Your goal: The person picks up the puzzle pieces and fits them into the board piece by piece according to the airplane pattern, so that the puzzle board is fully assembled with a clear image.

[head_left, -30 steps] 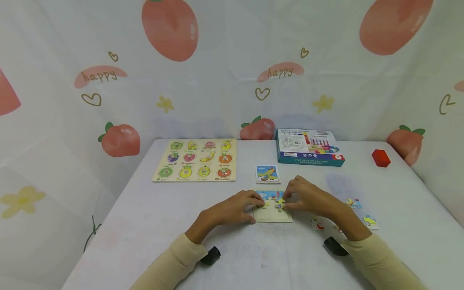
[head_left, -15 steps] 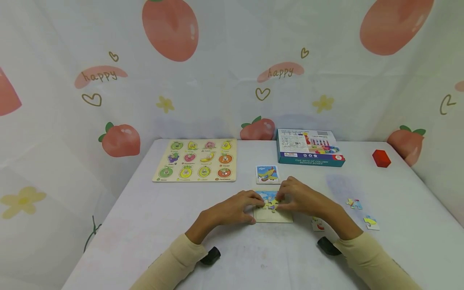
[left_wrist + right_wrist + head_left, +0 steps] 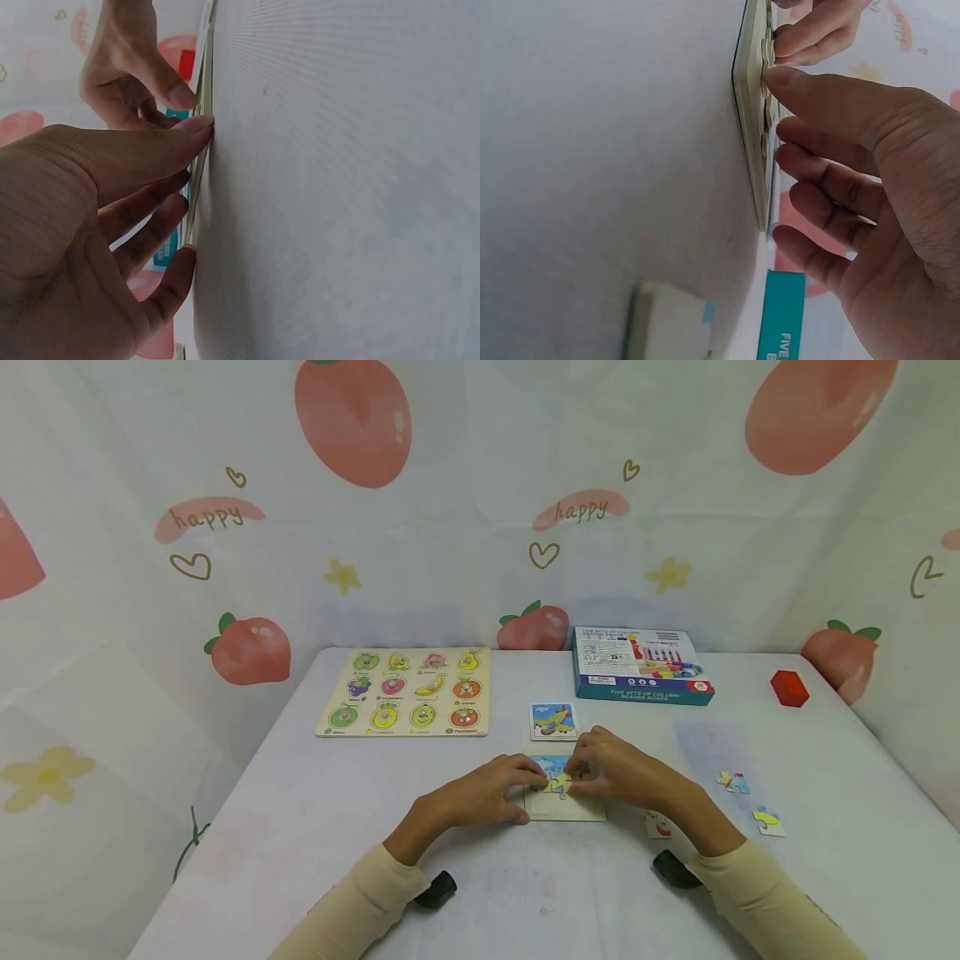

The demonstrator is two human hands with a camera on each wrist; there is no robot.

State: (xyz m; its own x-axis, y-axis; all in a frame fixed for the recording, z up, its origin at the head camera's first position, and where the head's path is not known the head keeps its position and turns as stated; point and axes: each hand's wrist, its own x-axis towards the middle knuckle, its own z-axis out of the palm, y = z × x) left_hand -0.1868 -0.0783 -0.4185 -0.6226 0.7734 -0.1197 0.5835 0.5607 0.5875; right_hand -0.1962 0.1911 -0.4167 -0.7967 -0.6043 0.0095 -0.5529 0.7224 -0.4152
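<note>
A small wooden puzzle tray lies on the table between the hands, with blue sky pieces along its far side. My left hand holds the tray's left side. In the left wrist view its thumb rests at the tray's edge and the fingers reach over the board. Between thumb and forefinger, my right hand pinches a yellow-and-blue jigsaw piece lying in the tray against its neighbour on the left. The right wrist view shows the right thumb at the piece's edge; the hand partly hides the tray's upper right.
Loose jigsaw pieces lie to the right: a pair, a yellow one and one by the right wrist. Behind the tray is an airplane picture card. Farther back are a fruit puzzle board, a teal box and a red block.
My right hand has slid the jigsaw piece leftward across the tray until it meets the neighbouring yellow piece. The left hand has stayed in place on the tray.
</note>
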